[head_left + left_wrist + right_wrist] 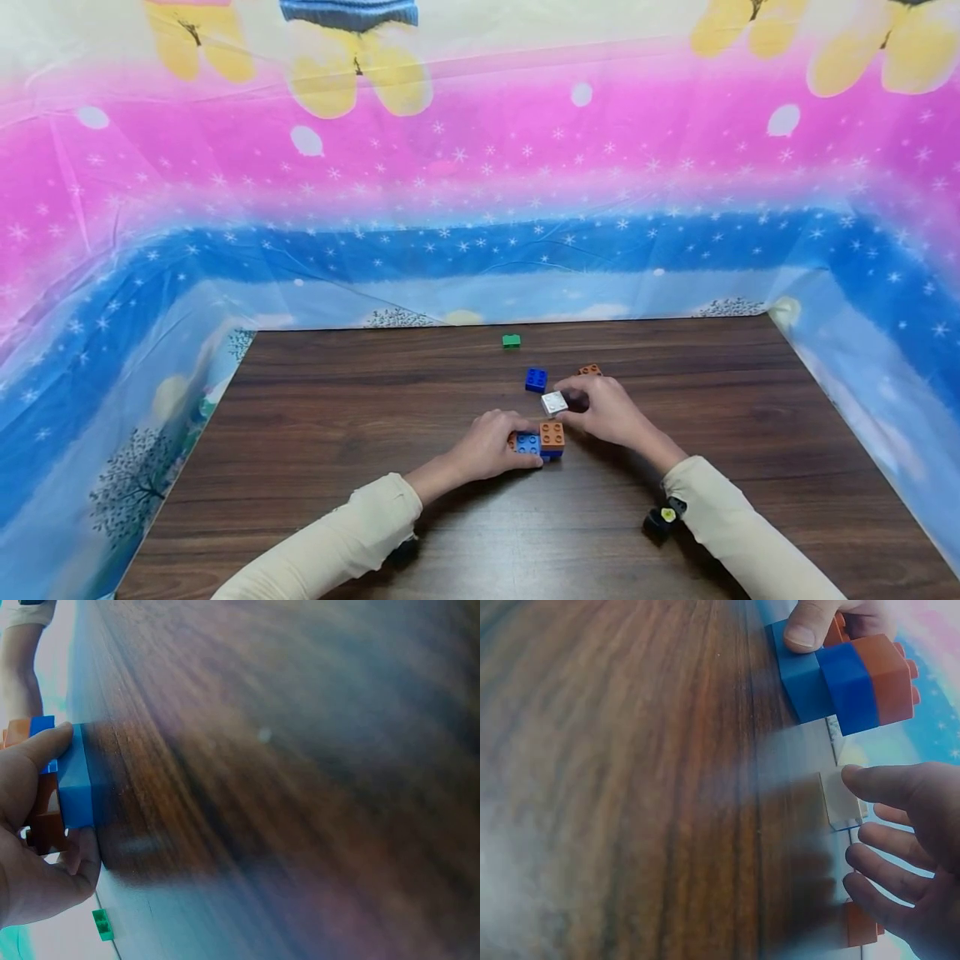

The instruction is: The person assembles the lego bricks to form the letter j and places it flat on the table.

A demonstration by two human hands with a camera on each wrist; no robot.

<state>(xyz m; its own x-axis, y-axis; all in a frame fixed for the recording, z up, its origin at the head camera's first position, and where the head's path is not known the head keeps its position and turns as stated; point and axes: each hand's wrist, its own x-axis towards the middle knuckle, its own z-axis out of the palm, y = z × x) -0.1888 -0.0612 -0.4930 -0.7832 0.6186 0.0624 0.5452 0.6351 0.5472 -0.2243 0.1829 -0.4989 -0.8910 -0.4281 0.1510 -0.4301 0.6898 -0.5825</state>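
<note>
Assembly (pixel 552 435) of toy bricks, judged to be part-built, in the lower centre of the head view. Four bricks are joined: a light-blue brick (pixel 527 444) lowest, a joined dark-blue brick (pixel 847 686) on one end of it, an upper orange brick (pixel 886 676) capping that, and a lower orange brick (pixel 49 817) at the other end. The left hand (pixel 486 448) grips the assembly between thumb and fingers. The right hand (pixel 609 410), right of centre, pinches a white brick (pixel 554 405), apparently by thumb and forefinger, with other fingers spread in the right wrist view; whether the brick is clear of the table (pixel 360 400) cannot be told. This brick is not yet joined and seems the addition in progress. Three further bricks lie apart: a loose dark-blue brick (pixel 536 380) at centre, a green brick (pixel 512 342) above it near the far edge, and a loose orange brick (pixel 590 369) partly hidden behind the right hand. Whether these also belong in the build is not shown. Count: eight bricks visible, four joined and four separate; three orange, two dark blue, one light blue, one white, one green.
</note>
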